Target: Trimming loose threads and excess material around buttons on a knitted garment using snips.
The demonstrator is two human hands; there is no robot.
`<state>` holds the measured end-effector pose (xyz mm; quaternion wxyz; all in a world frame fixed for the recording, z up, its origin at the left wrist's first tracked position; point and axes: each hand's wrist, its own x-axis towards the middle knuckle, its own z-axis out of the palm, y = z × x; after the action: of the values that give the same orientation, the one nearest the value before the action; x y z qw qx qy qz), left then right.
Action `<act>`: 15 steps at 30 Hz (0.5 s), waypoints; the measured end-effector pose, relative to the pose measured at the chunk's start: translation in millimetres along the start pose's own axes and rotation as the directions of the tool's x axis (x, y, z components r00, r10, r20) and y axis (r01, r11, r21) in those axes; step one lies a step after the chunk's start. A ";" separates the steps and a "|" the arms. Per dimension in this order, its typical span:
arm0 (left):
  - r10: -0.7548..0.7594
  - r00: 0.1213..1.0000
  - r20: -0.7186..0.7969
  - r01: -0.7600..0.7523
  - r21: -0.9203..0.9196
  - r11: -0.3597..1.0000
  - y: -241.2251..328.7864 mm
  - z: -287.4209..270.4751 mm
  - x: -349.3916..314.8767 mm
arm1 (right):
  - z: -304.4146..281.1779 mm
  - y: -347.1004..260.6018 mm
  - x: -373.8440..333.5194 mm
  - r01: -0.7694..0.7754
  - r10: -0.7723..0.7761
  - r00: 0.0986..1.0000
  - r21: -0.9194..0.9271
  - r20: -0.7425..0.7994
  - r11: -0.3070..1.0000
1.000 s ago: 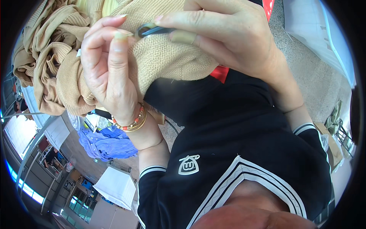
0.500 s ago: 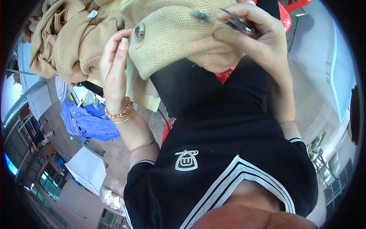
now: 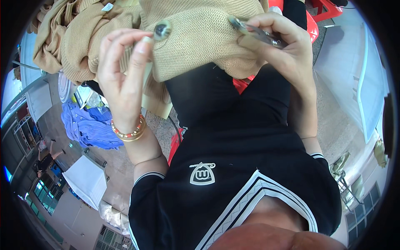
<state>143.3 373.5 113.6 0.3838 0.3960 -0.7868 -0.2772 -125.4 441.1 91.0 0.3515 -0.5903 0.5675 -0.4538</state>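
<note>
A beige knitted garment (image 3: 196,41) lies over my lap, with a large dark-centred button (image 3: 162,30) on its left part and a second button (image 3: 236,24) farther right. My left hand (image 3: 123,68) has thumb and forefinger pinched together right beside the left button. Anything between those fingertips is too small to make out. In my right hand (image 3: 283,43) is a pair of small metal thread snips (image 3: 266,36), their blades close to the right button. The right thumb also presses on the knit.
More beige knitwear (image 3: 83,46) is heaped at the far left. Below it lies a pile of blue garments (image 3: 89,127). Red stool parts (image 3: 327,12) show at the far right, beside a large white panel (image 3: 341,79). A white bin-like object (image 3: 85,179) stands at lower left.
The left button and the knit have shifted slightly right. My left hand's thumb and forefinger have closed together beside that button. The snips' blades have turned and come nearer the right button.
</note>
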 end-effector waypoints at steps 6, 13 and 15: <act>-0.049 0.993 -0.104 0.067 0.173 0.983 29.2 20.1 -9.6 | 2.1 3.2 -3.5 0.064 -0.068 0.997 0.094 0.045 0.994; -0.323 0.938 -0.122 0.284 -0.263 0.922 25.5 34.1 -2.0 | 6.0 10.8 -5.5 0.063 -0.067 0.997 0.132 0.028 0.989; -0.320 0.940 -0.118 0.280 -0.268 0.922 22.0 34.1 -1.2 | 7.4 11.6 -6.2 0.065 -0.068 0.998 0.145 0.017 0.987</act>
<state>106.7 390.8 110.6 0.4449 0.4819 -0.6426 -0.3960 -122.3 445.3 76.8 0.3842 -0.5868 0.5091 -0.4989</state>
